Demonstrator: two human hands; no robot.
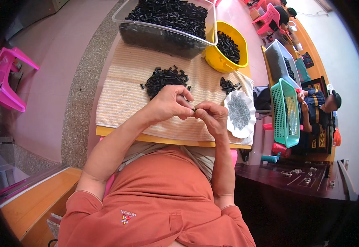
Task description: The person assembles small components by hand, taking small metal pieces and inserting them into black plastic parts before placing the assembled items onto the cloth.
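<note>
My left hand [172, 101] and my right hand [213, 117] meet over the towel-covered table, fingertips nearly touching. Between the pinched fingers shows a tiny dark part [194, 110], mostly hidden; both hands seem to grip it. Just beyond my left hand lies a heap of small black plastic pieces [163, 79]. To the right of my right hand is a white scalloped dish [248, 108] of small clear or silvery bits [239, 112]. A smaller cluster of black pieces [229, 85] sits above that dish.
A clear plastic bin [163, 46] full of black pieces stands at the far side, beside a yellow tub [218, 61] holding more. Rightward, another table carries a green basket [286, 119] and a clear bin [276, 61]; a person [317, 105] sits there. A pink stool [6, 82] stands left.
</note>
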